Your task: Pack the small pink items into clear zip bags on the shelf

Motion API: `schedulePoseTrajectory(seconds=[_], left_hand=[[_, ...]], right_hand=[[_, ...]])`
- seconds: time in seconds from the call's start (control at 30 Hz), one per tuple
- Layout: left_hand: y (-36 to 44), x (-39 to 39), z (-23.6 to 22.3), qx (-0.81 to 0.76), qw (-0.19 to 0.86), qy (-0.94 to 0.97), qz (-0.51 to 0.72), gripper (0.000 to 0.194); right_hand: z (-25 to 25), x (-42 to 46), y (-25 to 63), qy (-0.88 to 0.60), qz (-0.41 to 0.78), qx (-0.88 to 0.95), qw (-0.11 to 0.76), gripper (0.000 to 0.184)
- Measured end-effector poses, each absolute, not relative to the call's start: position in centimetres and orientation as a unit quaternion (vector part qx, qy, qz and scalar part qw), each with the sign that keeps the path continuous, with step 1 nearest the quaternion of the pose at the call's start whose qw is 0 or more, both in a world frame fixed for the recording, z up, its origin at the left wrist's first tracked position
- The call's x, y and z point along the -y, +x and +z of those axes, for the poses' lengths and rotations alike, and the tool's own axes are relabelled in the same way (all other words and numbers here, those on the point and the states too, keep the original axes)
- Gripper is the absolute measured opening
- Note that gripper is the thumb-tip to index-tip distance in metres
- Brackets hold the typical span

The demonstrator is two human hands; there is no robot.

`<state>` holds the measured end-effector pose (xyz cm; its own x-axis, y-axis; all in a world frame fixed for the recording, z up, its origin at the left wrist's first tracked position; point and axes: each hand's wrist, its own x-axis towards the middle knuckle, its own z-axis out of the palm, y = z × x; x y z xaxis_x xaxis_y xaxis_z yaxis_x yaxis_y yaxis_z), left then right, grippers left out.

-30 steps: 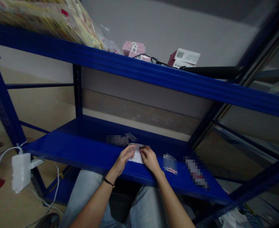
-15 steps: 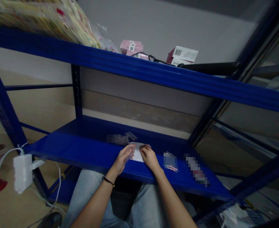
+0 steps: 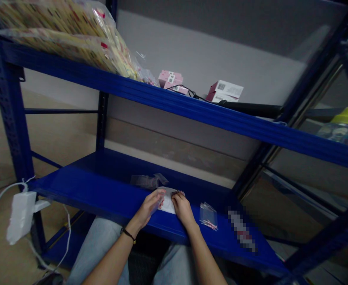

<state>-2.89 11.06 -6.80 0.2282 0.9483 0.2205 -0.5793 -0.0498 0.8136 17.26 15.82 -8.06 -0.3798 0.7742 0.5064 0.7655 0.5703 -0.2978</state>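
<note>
My left hand [image 3: 150, 205] is curled at the left edge of a white sheet or cloth [image 3: 168, 202] on the blue shelf. A clear plastic bag [image 3: 158, 202] shows faintly between its fingers. At the sheet's right side, my right hand [image 3: 182, 206] has its fingers bent and drawn together over small reddish bits; what it pinches is too small to make out. Behind the left hand lie several flat clear bags [image 3: 144, 181]. To the right of my right hand sits a zip bag [image 3: 208, 216] with small pink-and-white pieces at its lower end.
The blue shelf [image 3: 82, 186] has a blurred-out item [image 3: 241, 229] at right. An upper shelf beam [image 3: 150, 95] crosses above, carrying packed bags [image 3: 73, 43], pink boxes [image 3: 171, 81], white-and-red boxes [image 3: 226, 91] and a black rod [image 3: 251, 107]. A white power adapter [image 3: 21, 217] hangs at left.
The camera view has tilted upward, so the shelf and hands sit lower in the picture. Both hands stay at the white sheet, with only slight finger movement.
</note>
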Motion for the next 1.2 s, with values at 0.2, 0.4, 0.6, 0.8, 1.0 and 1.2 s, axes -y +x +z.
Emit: schedulePoseTrajectory(seconds=[0.2,0.4,0.6,0.8,1.0,1.2], left_hand=[[-2.8,-11.0,-7.1,-0.231,0.632,0.459,0.580,0.041],[-2.7,-10.7,-6.9,-0.238,0.616,0.493,0.566,0.041],[-2.7,-10.8,-6.7,-0.231,0.628,0.474,0.573,0.039],[-3.0,-11.0,-6.9,-0.219,0.657,0.422,0.585,0.037],[-3.0,-11.0,-6.7,-0.217,0.664,0.404,0.591,0.036],[-2.9,-11.1,-6.9,-0.219,0.658,0.396,0.602,0.036]], right_hand=[[-3.7,-15.1,17.1,-0.456,0.123,0.782,0.406,0.022],[1.8,-12.5,14.8,-0.396,0.219,0.771,0.449,0.024],[0.6,-13.5,16.8,-0.421,0.191,0.780,0.421,0.028],[-4.3,-16.2,20.7,-0.536,0.087,0.779,0.313,0.026],[-6.3,-16.1,20.1,-0.562,0.014,0.783,0.267,0.025],[-6.9,-16.2,20.1,-0.575,-0.003,0.775,0.263,0.026]])
